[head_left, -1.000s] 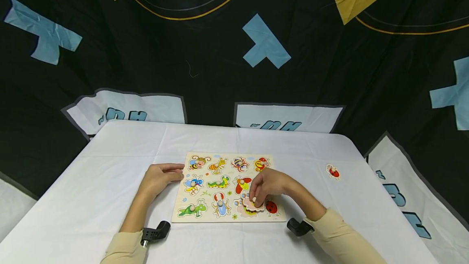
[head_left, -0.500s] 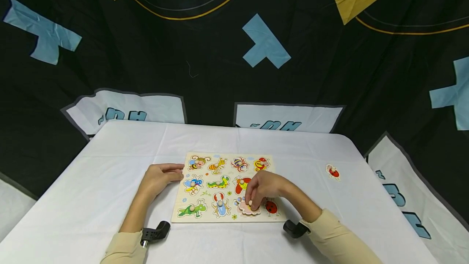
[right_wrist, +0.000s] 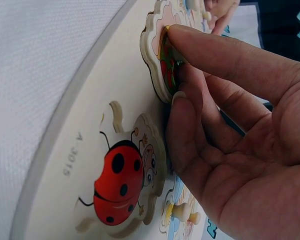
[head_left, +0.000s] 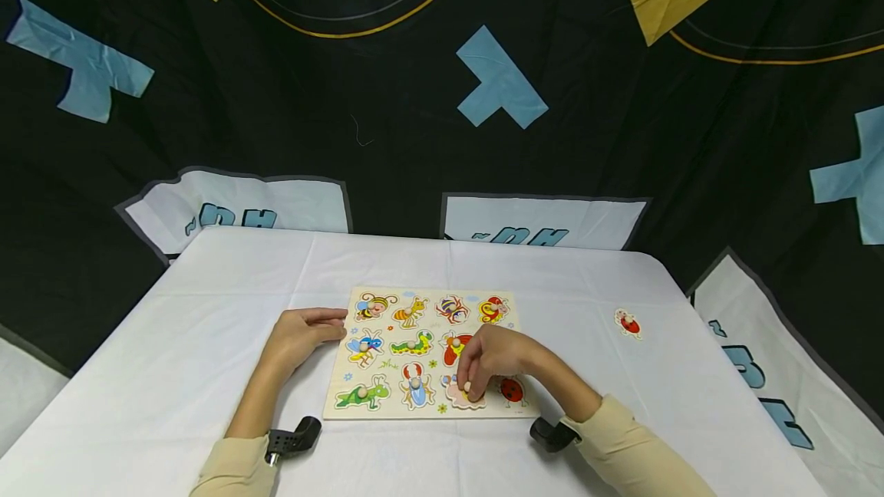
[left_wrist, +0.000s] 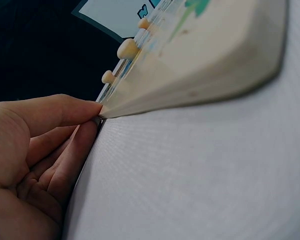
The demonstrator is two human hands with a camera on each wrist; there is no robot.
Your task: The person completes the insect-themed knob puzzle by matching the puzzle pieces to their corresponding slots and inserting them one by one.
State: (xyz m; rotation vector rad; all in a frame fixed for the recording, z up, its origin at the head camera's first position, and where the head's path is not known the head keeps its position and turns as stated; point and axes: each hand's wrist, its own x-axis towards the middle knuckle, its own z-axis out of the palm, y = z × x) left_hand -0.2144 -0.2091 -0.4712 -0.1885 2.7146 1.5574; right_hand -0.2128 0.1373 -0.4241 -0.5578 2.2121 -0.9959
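Note:
In the head view, a wooden peg puzzle board [head_left: 394, 408] with insect pictures lies on the white-covered table. My right hand [head_left: 496, 353] pinches a pink scalloped puzzle piece [head_left: 459, 399] over the board's lower right part. The right wrist view shows the pink piece [right_wrist: 153, 47] slightly tilted, its edge raised above the board, and my fingers hiding its middle. Beside it is the ladybug recess [right_wrist: 122, 175], with a printed ladybug and no piece in it. My left hand [head_left: 295, 336] touches the board's left edge with its fingertips, close to a wooden knob [left_wrist: 108, 76] in the left wrist view.
A red ladybug piece [head_left: 628, 324] lies on the table to the right of the board. Several knobbed pieces, such as the green caterpillar [head_left: 412, 343] and the blue beetle [head_left: 416, 386], sit in the board. A black patterned cloth [head_left: 387, 113] hangs behind the table.
My right hand has shifted a little to the left and down with the pink piece, which now covers more of the pink picture under it. My left hand has stayed at the board's edge.

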